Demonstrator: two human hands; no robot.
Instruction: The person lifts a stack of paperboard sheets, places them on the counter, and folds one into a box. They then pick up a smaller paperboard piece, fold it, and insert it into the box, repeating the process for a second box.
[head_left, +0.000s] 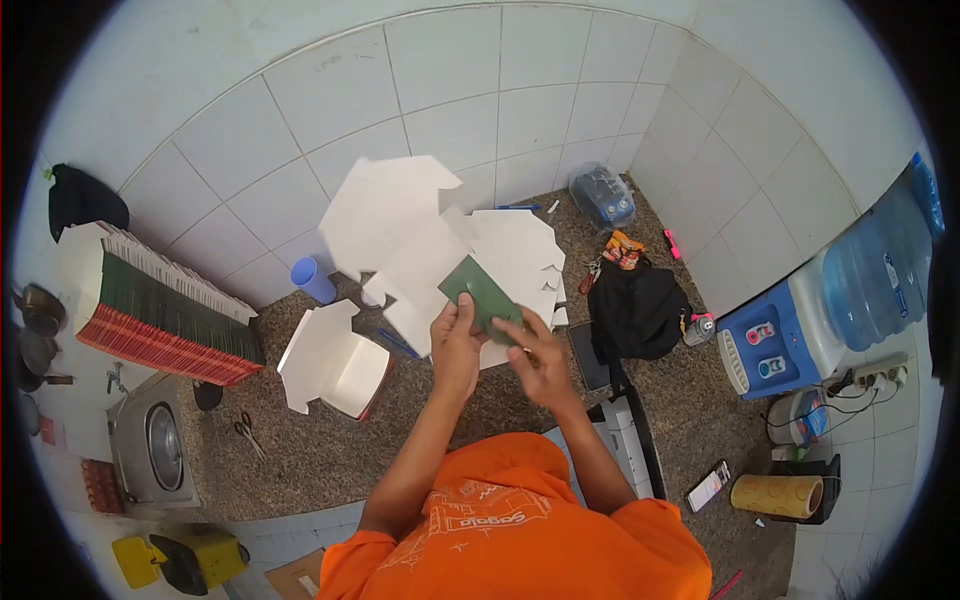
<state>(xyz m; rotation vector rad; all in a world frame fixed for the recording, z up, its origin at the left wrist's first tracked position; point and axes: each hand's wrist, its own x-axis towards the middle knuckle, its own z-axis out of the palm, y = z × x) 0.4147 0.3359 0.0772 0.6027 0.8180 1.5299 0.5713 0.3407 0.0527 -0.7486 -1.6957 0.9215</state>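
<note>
A flat green piece (480, 292) is held up over the counter between both hands. My left hand (457, 345) grips its lower left edge, thumb on top. At its lower right, my right hand (540, 358) has its fingers closed on the piece. Large white cut card sheets (385, 215) lie and lean behind it, against the tiled wall. An open white box (358, 378) with raised flaps stands to the left of my hands.
Left: a tall stack of red-and-green folded card (165, 305), scissors (249, 437), a sink (160, 450) and a blue cup (313, 280). Right: a black bag (640, 312), a plastic container (603, 198), a water dispenser (775, 340), a tape roll (777, 495) and a phone (709, 487).
</note>
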